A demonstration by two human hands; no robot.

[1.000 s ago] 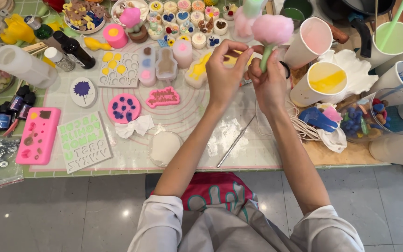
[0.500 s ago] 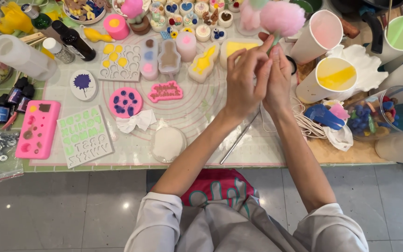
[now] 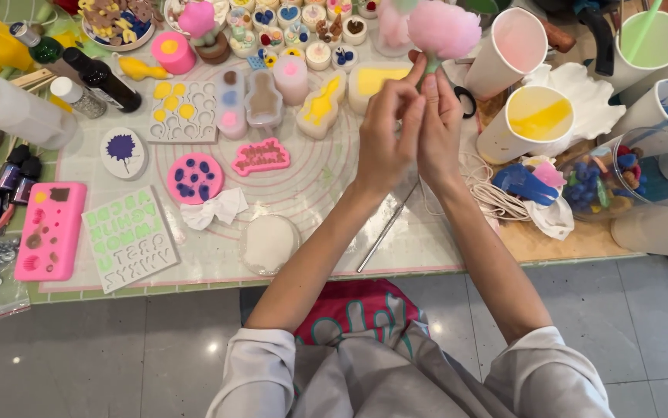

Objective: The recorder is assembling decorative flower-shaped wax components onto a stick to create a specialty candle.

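Raising both forearms over the tabletop's (image 3: 427, 248) middle, I see my left hand (image 3: 384, 139) and right hand (image 3: 441, 131) pressed side by side, fingertips pinching the stem under a fluffy pink flower (image 3: 444, 29) near the far edge.

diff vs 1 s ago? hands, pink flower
Both hands have closed together: the left hand, held apart a second ago, now presses against the right hand on the green stem below the pink flower. The flower stays raised in their grip. Moulds and cups on the table lie unchanged.
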